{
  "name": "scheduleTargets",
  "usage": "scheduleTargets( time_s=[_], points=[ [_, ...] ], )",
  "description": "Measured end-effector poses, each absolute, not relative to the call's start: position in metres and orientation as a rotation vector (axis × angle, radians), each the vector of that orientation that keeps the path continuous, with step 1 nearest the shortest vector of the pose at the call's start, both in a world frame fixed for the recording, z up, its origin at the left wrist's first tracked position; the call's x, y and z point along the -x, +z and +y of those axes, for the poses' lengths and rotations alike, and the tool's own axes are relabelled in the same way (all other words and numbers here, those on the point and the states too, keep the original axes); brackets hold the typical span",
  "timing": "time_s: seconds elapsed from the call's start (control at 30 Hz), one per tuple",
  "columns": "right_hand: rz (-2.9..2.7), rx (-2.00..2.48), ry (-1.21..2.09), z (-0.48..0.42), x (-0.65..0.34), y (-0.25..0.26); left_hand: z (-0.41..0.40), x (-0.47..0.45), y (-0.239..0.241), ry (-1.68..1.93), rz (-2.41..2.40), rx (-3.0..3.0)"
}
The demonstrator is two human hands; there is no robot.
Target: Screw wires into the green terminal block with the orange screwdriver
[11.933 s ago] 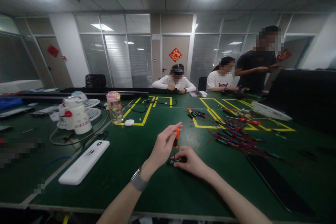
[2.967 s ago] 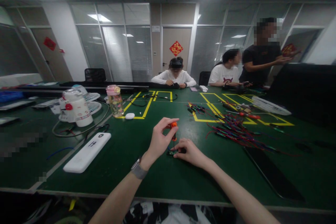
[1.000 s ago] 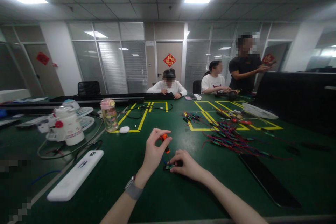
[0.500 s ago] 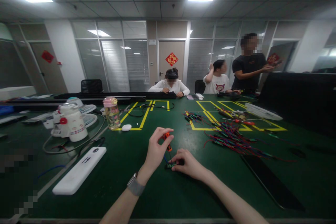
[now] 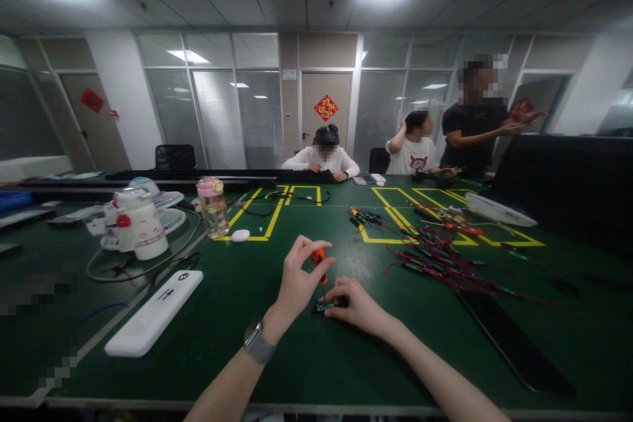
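My left hand (image 5: 302, 271) is closed around the orange and black handle of a screwdriver (image 5: 321, 271), which stands nearly upright with its shaft pointing down. Under its tip lies a small green circuit board (image 5: 322, 308) on the table. My right hand (image 5: 353, 301) pinches the board's right part between thumb and fingers, so that end is hidden. A bit of blue wire shows beside the board. Where exactly the tip meets the board is too small to make out.
Several wired circuit boards (image 5: 435, 254) are heaped at the right. A black phone-like slab (image 5: 512, 339) lies nearer. On the left are a white power bank (image 5: 155, 313), a bottle (image 5: 213, 208) and a white jug (image 5: 143, 224). Three people are across the green table (image 5: 237, 356).
The view has shifted slightly. My hands keep their hold on the screwdriver and the board. At the far right, the standing person's hands have moved.
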State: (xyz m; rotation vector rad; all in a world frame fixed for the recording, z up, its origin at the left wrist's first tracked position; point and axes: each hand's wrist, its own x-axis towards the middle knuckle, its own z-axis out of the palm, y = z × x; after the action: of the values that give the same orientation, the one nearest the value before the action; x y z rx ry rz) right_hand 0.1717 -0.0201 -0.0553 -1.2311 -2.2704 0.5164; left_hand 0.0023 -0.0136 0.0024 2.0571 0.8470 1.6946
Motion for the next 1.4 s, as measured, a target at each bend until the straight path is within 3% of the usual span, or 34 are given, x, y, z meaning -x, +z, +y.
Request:
scheduleTargets(
  time_s=[0.23, 0.47, 0.87, 1.4],
  points=[
    [-2.260, 1.220, 0.526, -0.019, -0.173, -0.058, -0.018, -0.002, 0.009, 1.345, 0.619, -1.841],
    [-2.253, 1.238, 0.525, -0.020, -0.172, -0.056, -0.015, -0.002, 0.006, 1.563, 0.698, -1.927],
    [-2.264, 1.200, 0.539, -0.018, -0.173, -0.059, -0.016, 0.004, 0.013, 1.298, 0.565, -1.838],
    [-2.264, 1.198, 0.533, -0.017, -0.173, -0.060, -0.016, -0.002, 0.004, 1.319, 0.589, -1.851]
  ],
)
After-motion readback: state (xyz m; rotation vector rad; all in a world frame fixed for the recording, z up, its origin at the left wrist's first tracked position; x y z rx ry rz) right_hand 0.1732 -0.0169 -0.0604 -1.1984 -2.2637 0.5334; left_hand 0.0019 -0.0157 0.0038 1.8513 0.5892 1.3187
